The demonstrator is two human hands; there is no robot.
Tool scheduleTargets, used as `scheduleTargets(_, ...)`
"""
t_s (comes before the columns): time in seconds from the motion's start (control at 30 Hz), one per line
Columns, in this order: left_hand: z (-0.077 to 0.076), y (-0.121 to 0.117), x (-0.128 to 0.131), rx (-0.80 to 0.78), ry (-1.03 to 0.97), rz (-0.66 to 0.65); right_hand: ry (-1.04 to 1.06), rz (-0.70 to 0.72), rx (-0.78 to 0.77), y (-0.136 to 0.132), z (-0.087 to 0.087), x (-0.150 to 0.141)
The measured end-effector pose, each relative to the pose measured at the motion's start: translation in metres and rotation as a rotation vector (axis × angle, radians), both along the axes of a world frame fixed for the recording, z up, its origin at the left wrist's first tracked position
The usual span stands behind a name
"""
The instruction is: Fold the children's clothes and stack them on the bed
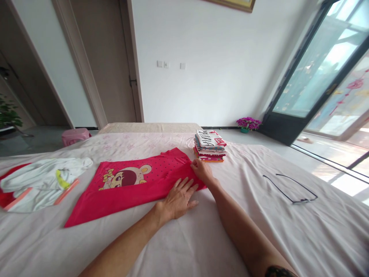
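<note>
A red T-shirt (115,201) with a cartoon character and dark dots lies on the cloth-covered table, its near side folded over lengthwise. My left hand (179,198) rests flat on the folded strip near the shirt's right end, fingers spread. At the shirt's upper right, my right hand (202,171) pinches the red fabric between thumb and fingers. Just beyond my right hand stands a neat stack of folded clothes (210,146), topped by a white piece with black and red lettering.
White and red clothes (46,184) lie crumpled at the left. Eyeglasses (300,201) rest on the pale tablecloth (248,231) at the right. A pink stool (75,137) stands beyond the table's left side, and purple flowers (248,123) are on the floor by the glass door.
</note>
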State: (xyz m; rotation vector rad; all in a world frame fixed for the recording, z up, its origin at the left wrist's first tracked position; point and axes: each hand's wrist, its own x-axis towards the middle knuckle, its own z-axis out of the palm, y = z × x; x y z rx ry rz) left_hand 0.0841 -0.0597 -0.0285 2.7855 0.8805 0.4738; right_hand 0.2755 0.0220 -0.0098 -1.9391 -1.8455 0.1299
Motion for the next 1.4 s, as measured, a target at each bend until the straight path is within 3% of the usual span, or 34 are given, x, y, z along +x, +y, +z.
scheduleTargets(0.13, -0.003, -0.002, 0.004, -0.061, 0.083, 0.014, 0.009, -0.025, 0.002, 0.01, 0.004, -0.004)
scheduleTargets(0.33, 0.001, -0.005, 0.001, -0.071, 0.089, 0.012, -0.16, -0.051, -0.101, 0.02, -0.008, -0.007)
scheduleTargets(0.5, 0.003, 0.006, -0.004, -0.013, 0.0, 0.124, -0.194, -0.067, 0.007, 0.009, 0.003, -0.007)
scheduleTargets(0.63, -0.006, 0.019, -0.014, 0.106, 0.022, 0.248, -0.256, 0.096, 0.117, -0.002, 0.006, -0.018)
scheduleTargets(0.73, -0.016, 0.025, -0.021, 0.127, 0.07, 0.291, -0.286, 0.3, 0.081, -0.006, -0.01, -0.025)
scheduleTargets(0.83, -0.018, 0.026, -0.032, 0.11, 0.123, 0.24, -0.343, 0.36, 0.006, -0.004, -0.03, -0.023)
scheduleTargets(0.97, -0.007, 0.028, -0.061, 0.021, 0.215, 0.184, -0.38, 0.302, -0.067, 0.0, -0.042, -0.015)
scheduleTargets(1.13, 0.002, 0.031, -0.114, -0.038, 0.263, 0.251, -0.402, 0.264, -0.11, 0.0, -0.037, -0.016)
scheduleTargets(1.4, -0.019, 0.037, -0.204, 0.084, 0.258, 0.428, -0.39, 0.253, -0.157, -0.004, -0.027, -0.021)
